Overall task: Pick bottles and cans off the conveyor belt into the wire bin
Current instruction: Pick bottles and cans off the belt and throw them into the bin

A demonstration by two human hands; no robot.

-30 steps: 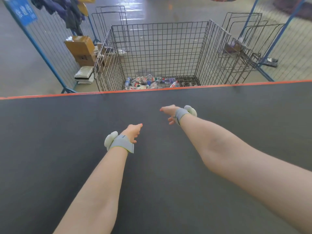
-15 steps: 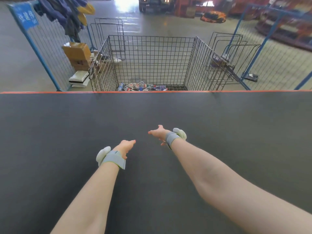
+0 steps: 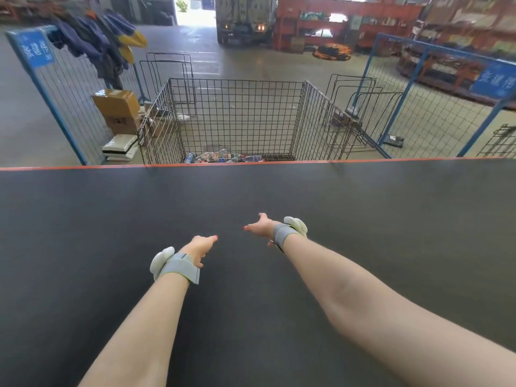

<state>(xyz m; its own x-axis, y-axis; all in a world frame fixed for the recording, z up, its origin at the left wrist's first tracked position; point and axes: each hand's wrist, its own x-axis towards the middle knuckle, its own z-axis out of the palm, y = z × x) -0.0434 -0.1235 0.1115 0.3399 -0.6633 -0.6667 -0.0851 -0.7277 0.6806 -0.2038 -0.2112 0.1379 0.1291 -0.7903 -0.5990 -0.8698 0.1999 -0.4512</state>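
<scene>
The dark conveyor belt (image 3: 363, 219) fills the lower part of the view and bears no bottle or can that I can see. Both my arms stretch forward over it. My left hand (image 3: 199, 245) hangs loose above the belt with fingers relaxed and holds nothing. My right hand (image 3: 259, 226) is a little farther out, fingers spread, also holding nothing. Beyond the belt's orange far edge stands the wire bin (image 3: 237, 107), with several plastic bottles (image 3: 223, 157) lying on its floor.
A cardboard box (image 3: 117, 110) and white packs (image 3: 120, 145) stand left of the bin. Blue mesh fence panels (image 3: 435, 107) flank both sides, with loose wire frames (image 3: 360, 107) leaning to the right. A truck and red shelving stand far back.
The view has tilted up, showing more of the hall. Both hands sit lower in the frame, farther from the belt's far edge, and stay without anything in them.
</scene>
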